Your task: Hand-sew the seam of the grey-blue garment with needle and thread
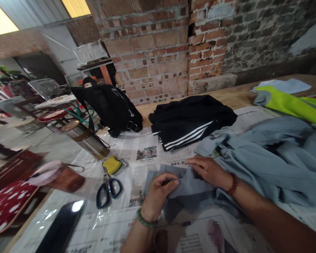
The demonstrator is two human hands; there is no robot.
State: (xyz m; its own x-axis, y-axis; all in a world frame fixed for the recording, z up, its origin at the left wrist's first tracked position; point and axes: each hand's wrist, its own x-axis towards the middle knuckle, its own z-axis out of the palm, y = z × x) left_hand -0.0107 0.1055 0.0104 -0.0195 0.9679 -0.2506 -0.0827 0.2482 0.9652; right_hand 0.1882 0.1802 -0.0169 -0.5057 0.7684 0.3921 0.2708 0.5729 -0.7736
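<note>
A piece of grey cloth (192, 188) lies on the newspaper-covered table between my hands. My left hand (162, 191), with a green bead bracelet at the wrist, pinches its edge between thumb and fingers. My right hand (209, 170) rests on the same cloth, fingers stretched forward and lying fairly flat on it. To the right, a heap of grey fabric (274, 158) spreads out and seems to run into the piece I handle. Scissors with dark blue handles (109, 191) lie left of my left hand, beside a yellow object (112, 165).
A steel flask (86, 140), a pink and brown cup (60, 177) and a dark phone (60, 228) occupy the left side. Behind are a black bag (113, 109) and black striped clothing (192, 119). A yellow-green garment (290, 103) lies at the far right, near the brick wall.
</note>
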